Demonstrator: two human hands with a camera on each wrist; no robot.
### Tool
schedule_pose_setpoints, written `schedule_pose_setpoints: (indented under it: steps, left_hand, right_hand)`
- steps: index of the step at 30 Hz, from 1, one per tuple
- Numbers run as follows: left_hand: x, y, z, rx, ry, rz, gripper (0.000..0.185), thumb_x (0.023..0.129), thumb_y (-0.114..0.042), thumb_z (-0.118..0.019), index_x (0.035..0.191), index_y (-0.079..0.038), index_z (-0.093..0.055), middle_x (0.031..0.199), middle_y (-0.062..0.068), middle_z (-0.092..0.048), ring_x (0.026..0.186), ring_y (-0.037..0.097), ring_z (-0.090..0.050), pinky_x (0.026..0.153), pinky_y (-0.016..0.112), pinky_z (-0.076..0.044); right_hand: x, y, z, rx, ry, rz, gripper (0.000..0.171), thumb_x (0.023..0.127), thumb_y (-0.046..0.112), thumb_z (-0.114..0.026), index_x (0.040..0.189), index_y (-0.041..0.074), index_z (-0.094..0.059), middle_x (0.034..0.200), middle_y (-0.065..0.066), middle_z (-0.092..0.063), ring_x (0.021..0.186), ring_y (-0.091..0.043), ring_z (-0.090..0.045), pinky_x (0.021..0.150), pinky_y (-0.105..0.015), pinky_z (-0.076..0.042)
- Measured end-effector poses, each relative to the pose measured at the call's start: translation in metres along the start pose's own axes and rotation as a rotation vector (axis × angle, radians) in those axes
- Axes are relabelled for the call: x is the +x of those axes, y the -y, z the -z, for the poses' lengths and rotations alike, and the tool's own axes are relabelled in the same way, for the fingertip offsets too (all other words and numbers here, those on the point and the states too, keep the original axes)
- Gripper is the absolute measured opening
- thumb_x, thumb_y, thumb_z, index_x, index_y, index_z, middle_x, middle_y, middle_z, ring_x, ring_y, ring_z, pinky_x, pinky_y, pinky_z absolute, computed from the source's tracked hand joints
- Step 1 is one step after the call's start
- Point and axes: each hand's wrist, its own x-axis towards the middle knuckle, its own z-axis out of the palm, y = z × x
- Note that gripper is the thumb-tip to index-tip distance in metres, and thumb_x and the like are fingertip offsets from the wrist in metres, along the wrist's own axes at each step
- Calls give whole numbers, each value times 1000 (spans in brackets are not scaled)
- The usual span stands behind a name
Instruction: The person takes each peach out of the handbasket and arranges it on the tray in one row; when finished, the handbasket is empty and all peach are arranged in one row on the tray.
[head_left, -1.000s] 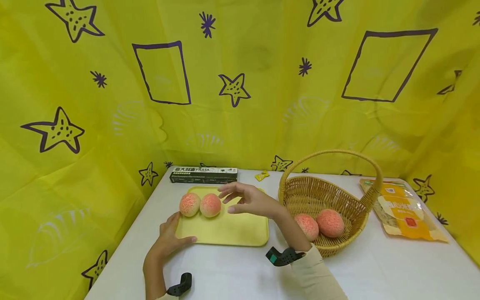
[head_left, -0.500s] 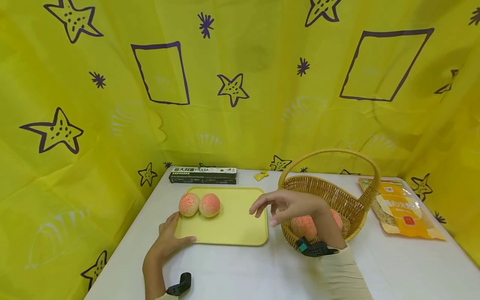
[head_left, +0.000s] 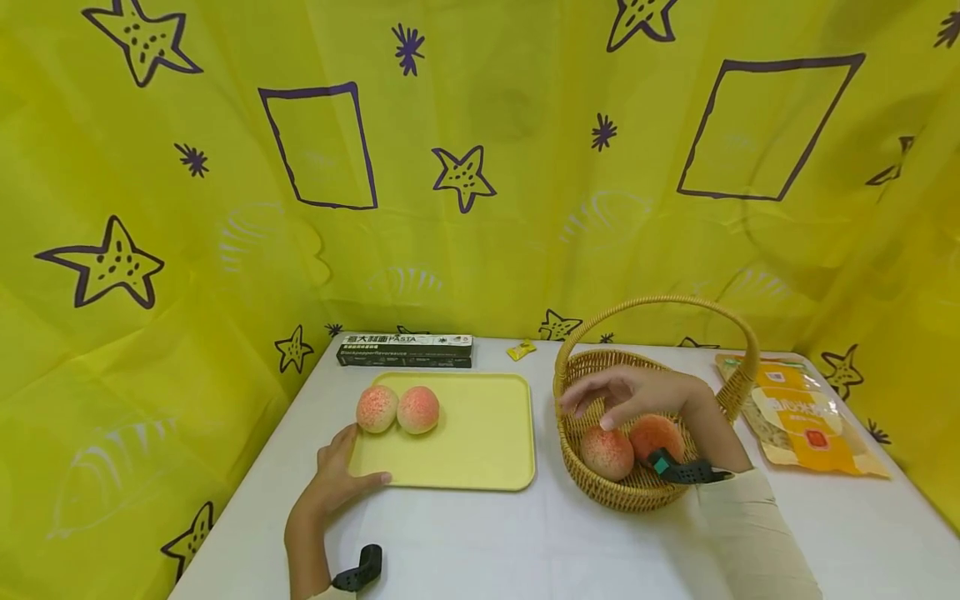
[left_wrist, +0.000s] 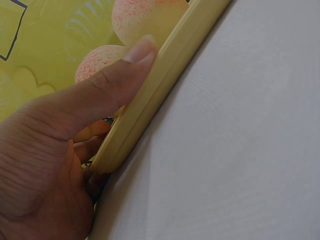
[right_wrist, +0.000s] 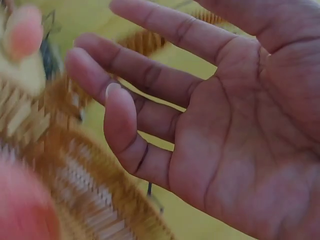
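A yellow tray (head_left: 480,450) lies on the white table and bears two peaches (head_left: 377,408) (head_left: 417,409) at its far left. My left hand (head_left: 351,468) grips the tray's near left corner. In the left wrist view its thumb (left_wrist: 115,85) lies on the rim (left_wrist: 170,85) and the fingers curl underneath. A wicker basket (head_left: 701,392) with a hoop handle stands to the right, with two more peaches (head_left: 606,454) (head_left: 660,432) inside. My right hand (head_left: 596,407) hovers over them, fingers spread, holding nothing. The right wrist view shows its bare palm (right_wrist: 225,145) above the blurred basket weave (right_wrist: 85,190).
A dark pasta box (head_left: 405,351) and a small yellow sweet (head_left: 522,350) lie behind the tray by the yellow curtain. An orange snack bag (head_left: 802,412) lies right of the basket. Bare white table (head_left: 525,542) stretches in front.
My right hand has moved right from above the tray, across its right edge, to over the basket's peaches. The left hand has kept its hold on the tray corner.
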Motion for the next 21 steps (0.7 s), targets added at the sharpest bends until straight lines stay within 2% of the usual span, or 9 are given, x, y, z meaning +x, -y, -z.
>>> schedule_pose_setpoints:
  steps: [4,9,15,21]
  left_hand:
    - [-1,0,0,7,-4,1,113,72,-45,-83,155,-5,-19,161,19,-17,136,38,-18,113,64,-21]
    - [-3,0,-1,6,6,12,113,73,-45,-83,155,-3,-18,161,21,-16,138,40,-16,114,64,-20]
    - [-3,1,-2,-2,7,3,112,73,-43,-83,155,-4,-19,161,21,-15,138,39,-16,113,65,-20]
    - [-1,1,0,-3,8,5,112,73,-45,-83,156,-6,-18,162,18,-15,138,37,-16,113,65,-20]
  right_hand:
    - [-8,-18,13,-33,-6,-77,49,93,-2,-60,139,-8,-44,134,-38,-47,120,-45,-52,102,-47,-46]
    - [-12,-42,20,-30,-2,-210,56,93,3,-62,142,-10,-38,136,-35,-47,123,-48,-48,103,-44,-46]
    - [-13,-55,20,31,51,-350,64,91,12,-68,144,-7,-38,139,-30,-47,127,-38,-49,101,-29,-47]
    - [-12,-57,22,18,97,-420,66,88,17,-73,142,-4,-42,140,-22,-51,127,-26,-50,103,-27,-44]
